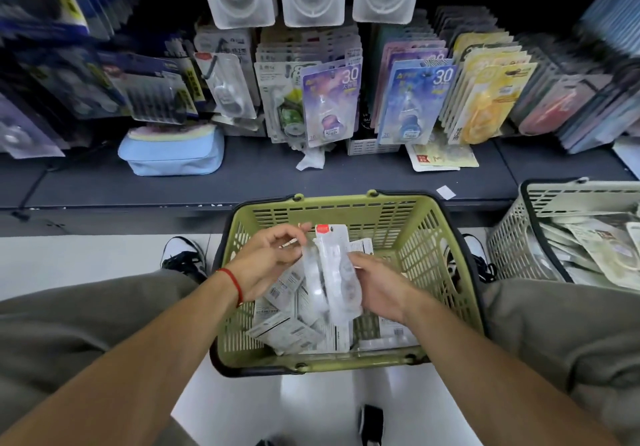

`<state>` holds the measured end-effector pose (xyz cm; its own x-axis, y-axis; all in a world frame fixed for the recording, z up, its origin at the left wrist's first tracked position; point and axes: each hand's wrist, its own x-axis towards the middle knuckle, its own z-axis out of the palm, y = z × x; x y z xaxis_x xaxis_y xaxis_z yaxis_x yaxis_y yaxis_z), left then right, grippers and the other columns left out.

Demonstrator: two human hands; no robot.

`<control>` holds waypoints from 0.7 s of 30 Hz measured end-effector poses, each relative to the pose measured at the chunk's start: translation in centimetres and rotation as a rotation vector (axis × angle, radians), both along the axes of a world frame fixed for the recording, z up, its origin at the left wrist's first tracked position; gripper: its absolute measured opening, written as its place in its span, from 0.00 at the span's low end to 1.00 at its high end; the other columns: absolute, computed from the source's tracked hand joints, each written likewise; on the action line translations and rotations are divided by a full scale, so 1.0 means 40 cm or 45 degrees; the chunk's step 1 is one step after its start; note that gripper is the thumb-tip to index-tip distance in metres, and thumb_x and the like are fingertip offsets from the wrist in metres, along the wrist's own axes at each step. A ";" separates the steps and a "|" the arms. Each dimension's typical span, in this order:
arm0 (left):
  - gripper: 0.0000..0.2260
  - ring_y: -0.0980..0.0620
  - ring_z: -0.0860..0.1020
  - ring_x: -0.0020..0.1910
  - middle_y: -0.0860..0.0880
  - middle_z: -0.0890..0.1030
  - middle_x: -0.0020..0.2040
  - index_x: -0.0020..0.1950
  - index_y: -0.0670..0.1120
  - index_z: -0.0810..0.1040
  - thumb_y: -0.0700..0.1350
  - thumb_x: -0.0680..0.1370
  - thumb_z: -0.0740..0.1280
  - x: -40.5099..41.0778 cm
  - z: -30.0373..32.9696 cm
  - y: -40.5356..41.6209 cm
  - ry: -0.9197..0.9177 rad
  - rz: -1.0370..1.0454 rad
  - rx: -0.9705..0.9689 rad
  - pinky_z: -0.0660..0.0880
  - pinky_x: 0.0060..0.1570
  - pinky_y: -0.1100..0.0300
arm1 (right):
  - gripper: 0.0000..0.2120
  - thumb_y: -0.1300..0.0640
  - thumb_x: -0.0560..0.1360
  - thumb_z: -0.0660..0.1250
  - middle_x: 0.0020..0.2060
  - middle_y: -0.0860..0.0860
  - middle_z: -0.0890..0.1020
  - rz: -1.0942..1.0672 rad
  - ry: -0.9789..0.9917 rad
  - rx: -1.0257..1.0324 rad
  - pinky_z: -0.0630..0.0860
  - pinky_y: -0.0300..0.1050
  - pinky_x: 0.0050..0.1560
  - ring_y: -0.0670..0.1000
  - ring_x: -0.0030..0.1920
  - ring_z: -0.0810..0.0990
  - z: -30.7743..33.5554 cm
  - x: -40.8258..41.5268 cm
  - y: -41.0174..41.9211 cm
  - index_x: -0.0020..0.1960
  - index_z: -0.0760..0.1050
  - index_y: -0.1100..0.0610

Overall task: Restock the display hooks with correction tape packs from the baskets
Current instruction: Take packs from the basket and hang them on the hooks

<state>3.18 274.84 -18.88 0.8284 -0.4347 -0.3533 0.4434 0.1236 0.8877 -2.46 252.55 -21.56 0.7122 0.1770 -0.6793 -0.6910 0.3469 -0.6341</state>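
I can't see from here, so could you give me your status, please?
Both hands hold clear packs over green basket. Nothing hung yet.

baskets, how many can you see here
2: a green basket on the floor under both hands, and a white basket at the right edge, partly cut off.

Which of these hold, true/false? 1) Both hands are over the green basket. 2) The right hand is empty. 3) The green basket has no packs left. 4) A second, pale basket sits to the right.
1) True: the left hand and right hand are over the green basket.
2) False: it grips clear correction tape packs.
3) False: loose packs lie in it.
4) True: the pale basket also holds packs.
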 end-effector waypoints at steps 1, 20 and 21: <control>0.18 0.50 0.83 0.59 0.46 0.83 0.62 0.45 0.43 0.79 0.22 0.79 0.60 -0.001 0.002 -0.006 0.058 0.053 -0.107 0.81 0.53 0.58 | 0.21 0.58 0.85 0.63 0.70 0.68 0.77 -0.061 0.008 0.023 0.68 0.69 0.75 0.66 0.66 0.79 -0.004 0.001 0.006 0.73 0.71 0.70; 0.32 0.43 0.82 0.63 0.44 0.84 0.63 0.72 0.46 0.72 0.26 0.72 0.74 -0.043 -0.081 0.015 0.242 0.357 0.457 0.79 0.63 0.41 | 0.20 0.49 0.84 0.65 0.65 0.63 0.80 0.365 0.135 -1.366 0.80 0.57 0.63 0.63 0.63 0.81 -0.174 0.049 -0.100 0.69 0.75 0.63; 0.31 0.43 0.83 0.63 0.44 0.84 0.63 0.71 0.47 0.72 0.25 0.73 0.74 -0.045 -0.082 0.019 0.253 0.352 0.446 0.80 0.60 0.43 | 0.29 0.43 0.83 0.65 0.71 0.64 0.75 0.461 0.143 -1.302 0.77 0.57 0.67 0.64 0.69 0.77 -0.191 0.051 -0.074 0.76 0.69 0.62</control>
<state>1.37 275.60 -22.17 0.7977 -0.0347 -0.6021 0.6013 -0.0304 0.7984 -0.41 249.57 -29.19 0.6563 -0.3221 -0.6823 -0.7181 -0.5441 -0.4339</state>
